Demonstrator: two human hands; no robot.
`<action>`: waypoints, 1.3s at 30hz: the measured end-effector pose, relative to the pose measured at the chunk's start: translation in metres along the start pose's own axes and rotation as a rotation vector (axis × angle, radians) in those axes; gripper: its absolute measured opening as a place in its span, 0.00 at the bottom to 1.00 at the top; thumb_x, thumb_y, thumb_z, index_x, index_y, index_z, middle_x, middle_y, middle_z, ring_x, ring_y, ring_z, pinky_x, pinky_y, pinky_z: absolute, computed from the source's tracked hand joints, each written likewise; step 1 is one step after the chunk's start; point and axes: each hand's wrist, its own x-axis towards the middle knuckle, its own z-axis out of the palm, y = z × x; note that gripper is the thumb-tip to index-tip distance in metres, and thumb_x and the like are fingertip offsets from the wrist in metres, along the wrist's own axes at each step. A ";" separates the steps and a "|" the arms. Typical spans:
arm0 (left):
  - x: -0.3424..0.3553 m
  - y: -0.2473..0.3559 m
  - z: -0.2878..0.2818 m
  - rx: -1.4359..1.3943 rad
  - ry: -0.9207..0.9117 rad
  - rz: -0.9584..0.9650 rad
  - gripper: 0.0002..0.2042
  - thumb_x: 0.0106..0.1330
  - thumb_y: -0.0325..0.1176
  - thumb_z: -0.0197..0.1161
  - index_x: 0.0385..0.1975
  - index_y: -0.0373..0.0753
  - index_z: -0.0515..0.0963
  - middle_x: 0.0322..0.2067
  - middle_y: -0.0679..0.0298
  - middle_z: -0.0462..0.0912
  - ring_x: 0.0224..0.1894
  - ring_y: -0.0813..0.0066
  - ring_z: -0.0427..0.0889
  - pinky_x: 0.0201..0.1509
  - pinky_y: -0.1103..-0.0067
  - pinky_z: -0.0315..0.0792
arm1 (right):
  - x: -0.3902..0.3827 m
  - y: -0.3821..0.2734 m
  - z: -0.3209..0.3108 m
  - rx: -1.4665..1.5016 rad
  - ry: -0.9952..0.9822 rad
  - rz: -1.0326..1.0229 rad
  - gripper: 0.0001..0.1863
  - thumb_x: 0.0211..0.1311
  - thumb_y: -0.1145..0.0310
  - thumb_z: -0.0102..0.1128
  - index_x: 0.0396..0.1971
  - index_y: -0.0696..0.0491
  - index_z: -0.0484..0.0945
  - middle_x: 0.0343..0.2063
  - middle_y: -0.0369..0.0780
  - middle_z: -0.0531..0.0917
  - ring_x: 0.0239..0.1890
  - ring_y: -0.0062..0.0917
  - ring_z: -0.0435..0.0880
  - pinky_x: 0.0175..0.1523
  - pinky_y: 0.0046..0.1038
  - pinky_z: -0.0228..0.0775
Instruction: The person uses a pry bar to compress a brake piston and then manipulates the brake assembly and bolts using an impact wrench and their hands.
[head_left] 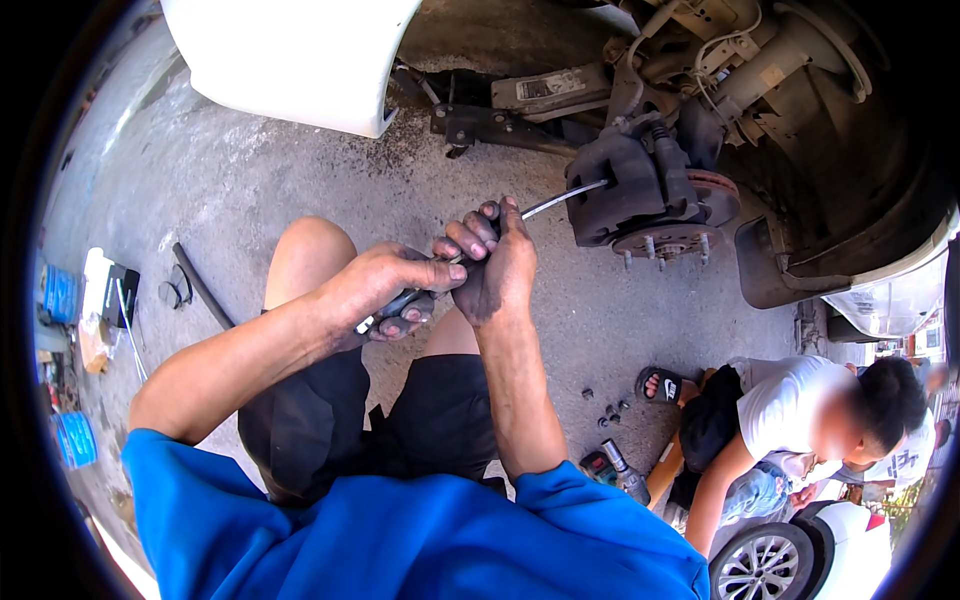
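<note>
My left hand (397, 288) is closed round the dark handle of a long screwdriver (550, 203), whose pale butt end pokes out below the fingers. Ahead of it, my right hand (497, 265) wraps the tool farther forward, fingers curled and thumb up. Both hands are smudged black. The thin metal shaft runs up to the right, and its tip meets the dark brake caliper (618, 185). Behind the caliper shows the rusty-edged brake disc (718, 190), with the wheel hub (665, 240) and its bare studs below. Fingers hide most of the handle.
A floor jack (490, 127) reaches under the car. A white body panel (290, 60) hangs at upper left. Lower right, a person (785, 410) crouches near an impact wrench (622, 472) and several lug nuts (610, 411). A dark bar (203, 287) lies left of my knee.
</note>
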 end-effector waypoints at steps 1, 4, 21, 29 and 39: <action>0.000 0.000 0.001 0.007 0.004 -0.003 0.17 0.64 0.45 0.64 0.20 0.41 0.71 0.12 0.72 0.65 0.09 0.86 0.60 0.12 0.85 0.52 | 0.000 0.000 0.000 -0.001 0.001 0.001 0.16 0.76 0.57 0.37 0.27 0.48 0.64 0.14 0.28 0.57 0.15 0.15 0.55 0.28 0.24 0.57; -0.001 0.000 0.002 -0.007 -0.006 0.003 0.17 0.64 0.45 0.64 0.21 0.41 0.71 0.12 0.72 0.65 0.09 0.86 0.60 0.12 0.85 0.52 | -0.001 0.000 0.001 -0.003 0.006 -0.002 0.16 0.76 0.57 0.37 0.27 0.48 0.64 0.14 0.28 0.56 0.15 0.15 0.55 0.28 0.24 0.57; -0.001 -0.006 0.003 -0.017 0.011 -0.004 0.14 0.63 0.45 0.65 0.26 0.40 0.74 0.12 0.73 0.65 0.09 0.86 0.60 0.12 0.86 0.52 | -0.003 -0.001 -0.003 -0.015 -0.017 0.004 0.17 0.76 0.56 0.36 0.27 0.48 0.65 0.14 0.28 0.56 0.16 0.15 0.56 0.29 0.25 0.57; -0.001 -0.007 0.006 -0.011 0.025 -0.004 0.14 0.63 0.45 0.65 0.27 0.40 0.74 0.13 0.72 0.65 0.10 0.86 0.60 0.12 0.86 0.52 | -0.004 -0.002 -0.004 0.001 -0.018 0.012 0.17 0.76 0.56 0.37 0.27 0.48 0.65 0.14 0.28 0.56 0.16 0.15 0.56 0.29 0.25 0.57; 0.001 -0.010 0.005 -0.026 0.009 0.018 0.14 0.64 0.44 0.64 0.26 0.40 0.73 0.12 0.72 0.65 0.09 0.86 0.61 0.11 0.86 0.52 | -0.003 -0.001 -0.005 0.007 -0.025 0.012 0.17 0.76 0.56 0.37 0.27 0.48 0.65 0.14 0.28 0.56 0.16 0.16 0.56 0.29 0.25 0.57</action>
